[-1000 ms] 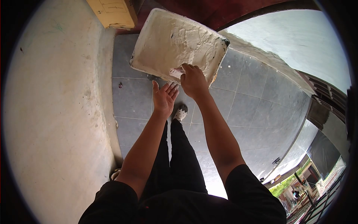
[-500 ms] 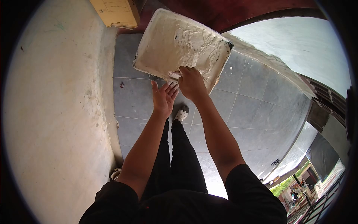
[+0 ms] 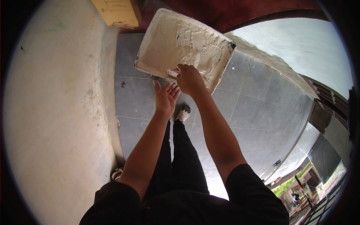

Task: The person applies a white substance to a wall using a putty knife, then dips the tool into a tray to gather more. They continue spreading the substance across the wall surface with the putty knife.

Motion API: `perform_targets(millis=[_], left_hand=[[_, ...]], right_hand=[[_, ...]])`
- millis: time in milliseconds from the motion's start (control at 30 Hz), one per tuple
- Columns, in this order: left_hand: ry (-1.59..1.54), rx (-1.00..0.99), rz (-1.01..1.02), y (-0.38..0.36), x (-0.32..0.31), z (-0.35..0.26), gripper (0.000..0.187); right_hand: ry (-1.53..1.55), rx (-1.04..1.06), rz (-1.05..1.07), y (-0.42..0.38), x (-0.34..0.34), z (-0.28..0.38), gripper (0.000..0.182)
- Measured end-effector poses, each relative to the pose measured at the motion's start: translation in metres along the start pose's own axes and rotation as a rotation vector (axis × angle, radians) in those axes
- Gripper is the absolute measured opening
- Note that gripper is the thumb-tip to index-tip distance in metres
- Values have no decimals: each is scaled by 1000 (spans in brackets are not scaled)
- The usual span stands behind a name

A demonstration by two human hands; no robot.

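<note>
A shallow rectangular tray [image 3: 150, 19] lies in front of me, its inside coated with cream-coloured paste that is smooth on the left and ridged on the right. Over its near edge, my right hand [image 3: 190, 80] is closed on a paste-smeared scraper [image 3: 172, 74], whose blade is partly hidden by the fingers. Just below that edge, my left hand [image 3: 165, 98] is held palm up with thumb and fingers apart. White smears mark its fingertips, which are right beside the scraper.
Grey floor tiles [image 3: 240, 108] surround my socked foot [image 3: 183, 114]. A stained pale wall [image 3: 63, 112] runs along the left, and a cardboard box [image 3: 119, 11] stands at the top left. Behind the tray is a dark red surface [image 3: 240, 13]; a light wall [image 3: 300, 48] borders the right.
My right hand and the scraper have shifted slightly left and away from me along the tray's near edge. The left hand stays almost where it was, still palm up.
</note>
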State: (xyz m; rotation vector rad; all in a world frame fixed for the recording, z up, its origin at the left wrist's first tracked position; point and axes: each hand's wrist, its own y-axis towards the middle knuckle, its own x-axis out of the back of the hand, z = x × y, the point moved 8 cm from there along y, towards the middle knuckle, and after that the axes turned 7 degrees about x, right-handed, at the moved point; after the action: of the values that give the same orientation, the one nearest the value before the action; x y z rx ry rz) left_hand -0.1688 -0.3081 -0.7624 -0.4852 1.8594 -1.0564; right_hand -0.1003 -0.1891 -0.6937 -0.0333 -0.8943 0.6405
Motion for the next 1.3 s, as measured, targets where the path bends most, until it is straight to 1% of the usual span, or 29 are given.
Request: perform_targets(millis=[33, 167, 233, 267, 333, 367, 433, 533, 567, 600, 667, 700, 767, 800, 867, 900, 967, 1000, 1067, 1100, 1133, 1200, 1267, 1300], left_hand=[[4, 1, 12, -1, -1, -1, 105], [-16, 1, 38, 3, 3, 0, 103], [-3, 1, 29, 2, 2, 2, 104], [12, -5, 15, 1, 3, 1, 104], [12, 4, -2, -1, 0, -2, 104], [11, 22, -23, -3, 0, -2, 104], [14, 14, -2, 2, 4, -1, 104], [14, 15, 2, 0, 5, 3, 104], [16, 17, -9, 0, 4, 1, 104], [16, 14, -9, 0, 3, 0, 104], [6, 24, -18, -1, 1, 0, 102], [5, 26, -16, 0, 3, 1, 102], [-48, 35, -32, 6, 10, 3, 98], [-49, 33, -32, 5, 9, 3, 98], [14, 51, -55, 5, 11, 2, 78], [13, 49, -58, 6, 11, 0, 78], [196, -28, -147, 8, 15, -11, 52], [195, -25, -148, 14, 19, -14, 52], [124, -138, -213, 26, 37, -35, 45], [87, -155, -288, 25, 37, -43, 43], [86, -155, -288, 23, 31, -51, 43], [51, -226, -420, 16, 36, -69, 43], [94, -225, -419, 20, 34, -74, 46], [157, -216, -423, 20, 31, -75, 45]], right_hand=[[39, -30, -55, 2, 7, 0, 28], [82, -55, -86, 3, 14, 6, 34], [-82, -23, 183, 12, -14, 6, 35], [-83, -19, 180, 12, -15, 3, 35], [11, -3, -50, 17, 9, 8, 30], [13, -2, -51, 19, 11, 11, 30], [-25, -10, 123, 20, -1, 17, 30], [-81, -3, 147, 29, -4, 14, 33], [-19, -8, 53, 30, 4, 13, 36], [-19, -5, 52, 30, 7, 17, 36], [77, -58, 9, 30, 18, 20, 37], [74, -60, 10, 30, 11, 17, 37], [-43, -10, 166, 33, -20, 11, 39], [-44, -8, 167, 33, -19, 11, 39], [18, -34, 6, 34, -4, 7, 41], [20, -32, 8, 34, -2, 6, 41], [118, -29, -103, 31, 8, 3, 41], [117, -31, -101, 30, 10, 3, 41], [89, -58, -77, 30, 15, 3, 42], [86, -56, -76, 31, 15, 4, 42], [94, -52, -53, 32, 12, 5, 42], [102, -52, -33, 32, 9, 8, 42], [20, 1, 83, 31, -1, 16, 41], [21, 0, 81, 31, -2, 14, 41]])
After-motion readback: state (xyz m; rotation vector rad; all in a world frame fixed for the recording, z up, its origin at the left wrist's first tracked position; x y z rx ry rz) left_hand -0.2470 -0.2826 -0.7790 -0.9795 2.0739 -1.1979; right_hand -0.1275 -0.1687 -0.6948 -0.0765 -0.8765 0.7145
